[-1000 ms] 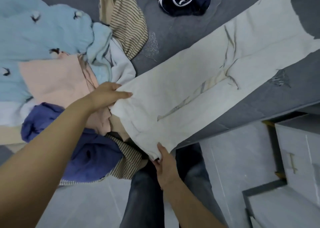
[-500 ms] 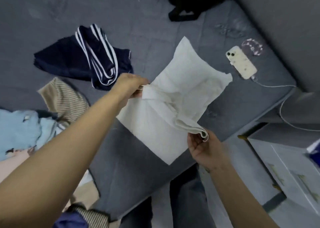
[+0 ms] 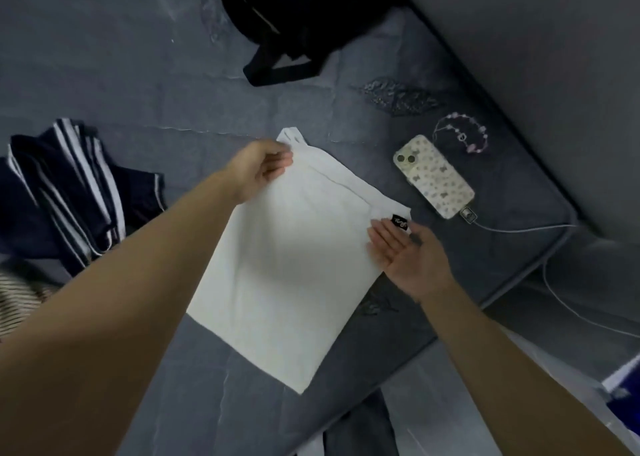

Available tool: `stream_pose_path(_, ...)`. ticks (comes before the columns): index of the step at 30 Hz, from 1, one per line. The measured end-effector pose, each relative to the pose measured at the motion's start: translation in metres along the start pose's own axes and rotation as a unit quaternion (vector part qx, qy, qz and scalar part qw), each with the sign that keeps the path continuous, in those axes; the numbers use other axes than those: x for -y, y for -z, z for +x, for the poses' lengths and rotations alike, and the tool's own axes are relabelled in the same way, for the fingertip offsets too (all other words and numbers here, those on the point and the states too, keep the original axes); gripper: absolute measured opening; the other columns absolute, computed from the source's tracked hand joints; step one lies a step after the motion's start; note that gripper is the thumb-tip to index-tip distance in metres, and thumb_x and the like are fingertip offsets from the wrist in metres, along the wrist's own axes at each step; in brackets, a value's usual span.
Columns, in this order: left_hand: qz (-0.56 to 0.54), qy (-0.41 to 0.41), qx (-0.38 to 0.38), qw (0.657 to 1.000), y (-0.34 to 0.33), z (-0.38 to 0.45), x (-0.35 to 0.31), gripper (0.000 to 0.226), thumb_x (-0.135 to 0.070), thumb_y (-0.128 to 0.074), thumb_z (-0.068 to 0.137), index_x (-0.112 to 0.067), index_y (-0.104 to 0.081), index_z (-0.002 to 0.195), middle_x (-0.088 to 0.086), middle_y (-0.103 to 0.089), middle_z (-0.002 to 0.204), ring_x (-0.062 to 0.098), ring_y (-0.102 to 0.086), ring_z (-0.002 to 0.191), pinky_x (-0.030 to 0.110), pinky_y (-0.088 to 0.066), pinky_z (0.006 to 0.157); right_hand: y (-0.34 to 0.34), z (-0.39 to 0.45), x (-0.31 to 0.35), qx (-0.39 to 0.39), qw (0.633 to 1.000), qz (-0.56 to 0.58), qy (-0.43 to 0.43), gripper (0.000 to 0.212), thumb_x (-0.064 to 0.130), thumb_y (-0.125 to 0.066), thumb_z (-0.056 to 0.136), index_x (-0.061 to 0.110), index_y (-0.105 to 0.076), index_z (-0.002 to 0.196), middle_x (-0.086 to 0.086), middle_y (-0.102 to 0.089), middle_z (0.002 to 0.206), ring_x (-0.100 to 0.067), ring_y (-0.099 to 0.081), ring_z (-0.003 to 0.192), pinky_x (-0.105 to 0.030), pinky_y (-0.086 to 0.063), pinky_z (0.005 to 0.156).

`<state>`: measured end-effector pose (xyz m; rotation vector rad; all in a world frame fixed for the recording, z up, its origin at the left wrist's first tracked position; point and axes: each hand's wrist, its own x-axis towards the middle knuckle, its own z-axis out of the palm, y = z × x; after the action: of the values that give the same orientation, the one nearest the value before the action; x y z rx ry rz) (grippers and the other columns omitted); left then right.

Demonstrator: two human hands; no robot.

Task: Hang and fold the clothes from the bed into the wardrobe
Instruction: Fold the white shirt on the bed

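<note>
White garment [image 3: 291,265] looks light, floppy (folded flat on bed [image 3: 104,74]). Left hand [image 3: 266,168] pinches top corner; right hand [image 3: 405,254] flat, released. Best held at corners.

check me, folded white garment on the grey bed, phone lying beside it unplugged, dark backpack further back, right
Not quite: the head view shows the phone plugged in, a white cable running from its end. The folded white garment on the grey bed and the dark backpack further back are right.

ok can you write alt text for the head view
Two bare arms fold a white garment flat on a grey bed; the left hand pinches its far corner, the right hand lies open on its edge. A phone charges nearby.
</note>
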<state>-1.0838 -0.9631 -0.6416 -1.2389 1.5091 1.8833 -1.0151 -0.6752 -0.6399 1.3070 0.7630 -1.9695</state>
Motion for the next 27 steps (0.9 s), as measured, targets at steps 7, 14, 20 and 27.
stream_pose_path(7, 0.254, -0.163, -0.115, 0.946, 0.020, 0.025, 0.023, 0.045, -0.028, -0.072, 0.087, -0.009, -0.057, 0.125, 0.010, -0.055, 0.130, 0.022, -0.056, 0.118, 0.036, -0.046, 0.104, 0.021, 0.009, -0.031, -0.173, 0.921, -0.278, 0.209, 0.026, 0.015, -0.066, 0.091, 0.007, -0.065, 0.116, -0.003, -0.068, 0.111, -0.013, -0.063, 0.098, -0.024, -0.051, 0.083)
stream_pose_path(14, 0.255, -0.107, 0.018, 0.961, 0.001, 0.007, -0.004, 0.028, -0.033, -0.066, 0.092, -0.009, -0.066, 0.106, 0.009, -0.061, 0.093, 0.021, -0.056, 0.080, 0.028, -0.045, 0.068, -0.023, 0.020, -0.017, -0.125, 0.922, -0.271, 0.247, 0.024, 0.018, -0.069, 0.090, 0.009, -0.068, 0.112, 0.004, -0.070, 0.097, -0.010, -0.065, 0.088, -0.015, -0.051, 0.069)
stream_pose_path(20, 0.115, -0.275, 0.012, 0.954, 0.046, -0.081, -0.055, 0.009, -0.023, -0.070, 0.090, -0.015, -0.071, 0.085, -0.002, -0.073, 0.080, 0.012, -0.068, 0.073, 0.027, -0.055, 0.069, -0.076, -0.064, -0.010, 0.043, 0.837, -0.320, 0.441, 0.011, 0.012, -0.066, 0.092, 0.010, -0.070, 0.102, -0.005, -0.071, 0.101, -0.015, -0.065, 0.094, -0.028, -0.054, 0.085)
stream_pose_path(27, 0.097, -0.401, 0.008, 0.911, 0.116, -0.231, -0.064, 0.015, -0.011, -0.064, 0.092, -0.022, -0.071, 0.101, -0.010, -0.075, 0.094, 0.005, -0.068, 0.086, 0.019, -0.053, 0.077, -0.102, -0.183, -0.048, 0.106, 0.653, -0.471, 0.583, 0.014, 0.004, -0.068, 0.088, 0.017, -0.067, 0.087, 0.017, -0.059, 0.072, 0.005, -0.049, 0.069, -0.011, -0.038, 0.066)
